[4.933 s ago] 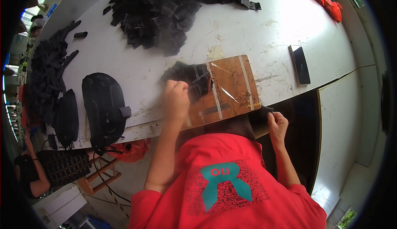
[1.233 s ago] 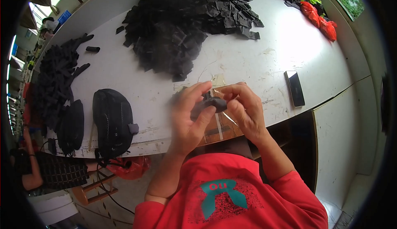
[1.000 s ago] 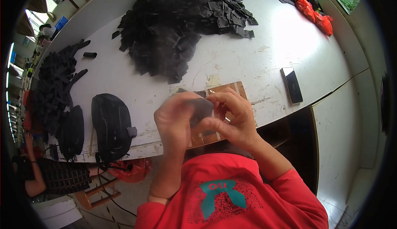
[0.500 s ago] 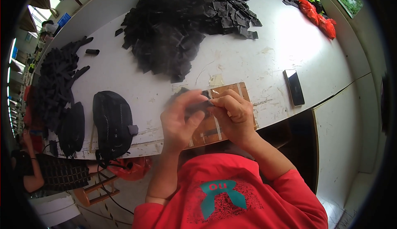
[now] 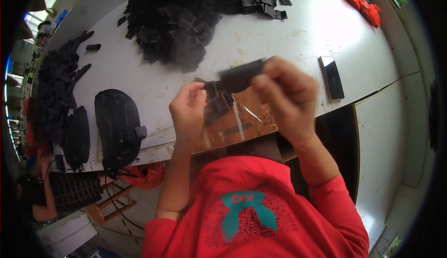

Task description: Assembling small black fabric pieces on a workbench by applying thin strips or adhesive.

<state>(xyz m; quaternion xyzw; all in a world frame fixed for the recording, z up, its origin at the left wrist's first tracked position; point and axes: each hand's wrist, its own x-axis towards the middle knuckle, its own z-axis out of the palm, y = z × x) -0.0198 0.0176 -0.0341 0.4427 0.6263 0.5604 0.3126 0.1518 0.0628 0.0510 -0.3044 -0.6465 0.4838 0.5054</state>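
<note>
My right hand (image 5: 284, 97) is raised above the table edge and pinches a flat black fabric strip (image 5: 240, 77), which is blurred. My left hand (image 5: 187, 111) is beside it, fingers curled over small black pieces (image 5: 215, 103) on a brown board (image 5: 242, 124) covered with clear tape. The board lies at the near edge of the white table (image 5: 298, 39). Whether the left fingers actually grip a piece is hidden.
A large heap of black fabric pieces (image 5: 195, 16) lies at the back. A black padded pad (image 5: 118, 127) and more black parts (image 5: 58, 90) lie left. A dark phone (image 5: 331, 77) lies right, red items (image 5: 361, 2) at the far corner. Another person (image 5: 32, 193) is lower left.
My right hand has lifted up and to the right, pulling a black strip away from the left hand. The left hand stays low over the board.
</note>
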